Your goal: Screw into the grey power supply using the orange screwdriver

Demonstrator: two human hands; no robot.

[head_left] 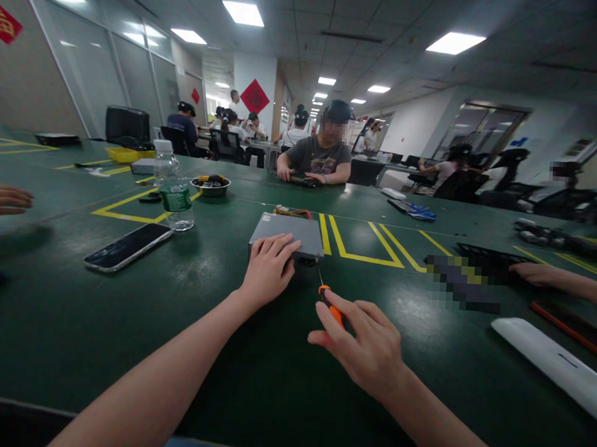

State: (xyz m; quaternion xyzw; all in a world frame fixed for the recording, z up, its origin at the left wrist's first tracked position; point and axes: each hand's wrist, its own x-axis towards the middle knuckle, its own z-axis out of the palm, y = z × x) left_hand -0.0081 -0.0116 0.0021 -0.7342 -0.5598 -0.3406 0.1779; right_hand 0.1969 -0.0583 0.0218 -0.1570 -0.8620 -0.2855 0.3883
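Note:
A grey metal box (302,234) with a dark socket on its front side lies on the green table (210,372). Colored wires (293,212) come out at its back. My left hand (270,269) rests on the box's top left part, fingers spread. In my right hand (360,337) is a screwdriver (333,308) with an orange and black handle. Its shaft points up and left, with the tip at the box's front right corner; whether it touches a screw is too small to tell.
A bottle (176,190) and a phone (128,246) stand and lie to the left, near a metal bowl (210,185). Another person's hand (3,200) is at far left, another (531,273) at right by a white object (556,364). A person (322,151) sits opposite.

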